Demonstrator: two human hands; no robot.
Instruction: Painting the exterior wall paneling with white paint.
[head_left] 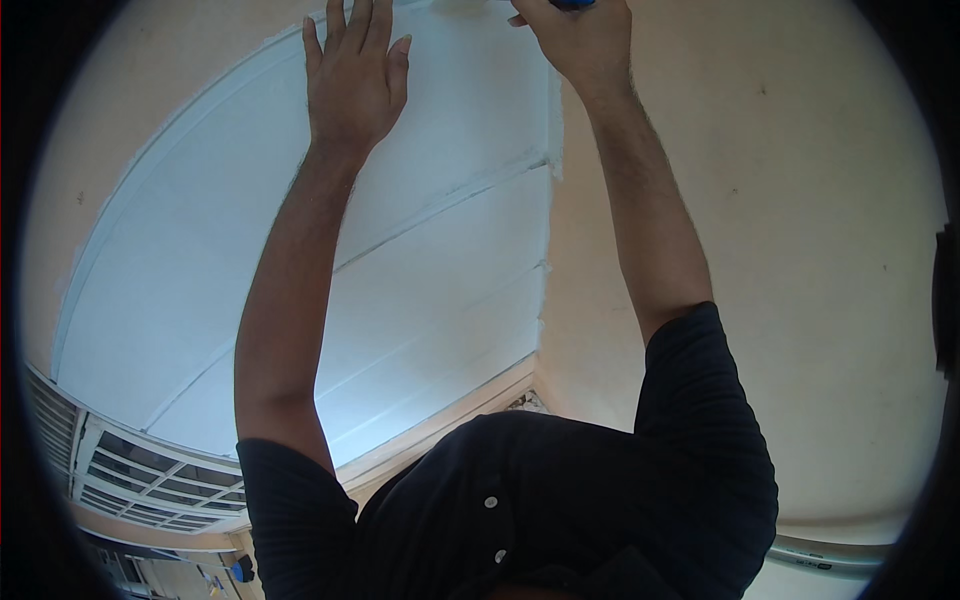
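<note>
My left hand (352, 90) is raised at the top of the picture, fingers stretched out and apart over the pale white panelled surface (440, 210). It holds nothing; whether the palm presses on the panel, I cannot tell. Farther right, my right hand (588, 50) is closed around a blue-handled tool (573, 4). Most of that tool lies beyond the upper edge, so its kind is hidden. A blurred yellowish patch (460, 8) shows on the panel between the two hands.
Peach walls (800, 250) border the panelling, with rough white edging along the joint. Dark seams run across the panels. A white barred window (150, 475) is at the lower left. A greenish pipe (830, 556) runs along the lower right. My dark-shirted torso fills the bottom middle.
</note>
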